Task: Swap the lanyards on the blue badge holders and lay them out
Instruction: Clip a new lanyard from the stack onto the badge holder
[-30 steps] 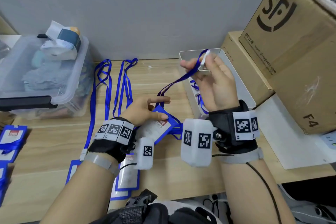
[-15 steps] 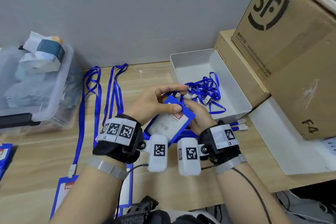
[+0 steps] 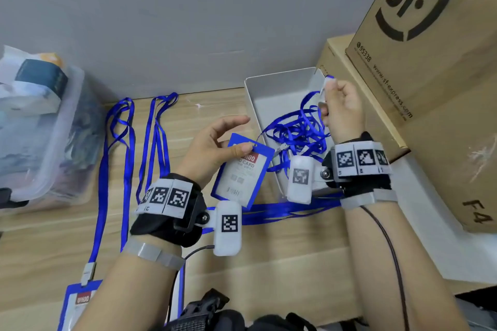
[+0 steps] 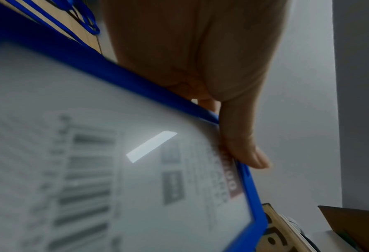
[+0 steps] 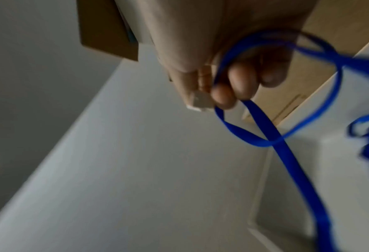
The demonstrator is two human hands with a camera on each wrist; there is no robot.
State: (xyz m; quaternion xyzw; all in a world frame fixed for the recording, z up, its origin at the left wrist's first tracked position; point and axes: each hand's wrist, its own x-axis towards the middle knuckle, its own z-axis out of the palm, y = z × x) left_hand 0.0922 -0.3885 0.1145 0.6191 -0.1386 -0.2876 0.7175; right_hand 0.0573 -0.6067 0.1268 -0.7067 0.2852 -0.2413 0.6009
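Note:
My left hand [image 3: 215, 142] pinches a blue badge holder [image 3: 242, 172] by its top edge, thumb on the front, above the wooden table; no lanyard hangs from it. The same holder [image 4: 114, 170] fills the left wrist view, thumb [image 4: 241, 145] on its rim. My right hand [image 3: 341, 107] is raised over the white box [image 3: 274, 83], gripping a blue lanyard [image 3: 306, 107] by its white clip [image 3: 328, 80]. In the right wrist view the clip [image 5: 198, 100] sits between thumb and fingers, and the strap [image 5: 287, 153] trails down toward a tangle of blue lanyards [image 3: 293, 134] in the box.
Two badge holders with lanyards [image 3: 115, 169] lie stretched out on the table at left; one holder [image 3: 78, 303] shows near the front edge. A clear plastic bin [image 3: 40, 129] stands far left. Cardboard boxes [image 3: 430, 62] are stacked at right. A loose lanyard [image 3: 285, 211] lies under my hands.
My right hand left the badge holder, went to the white box and lifted a lanyard by its clip. My left hand still holds the holder, now without a lanyard.

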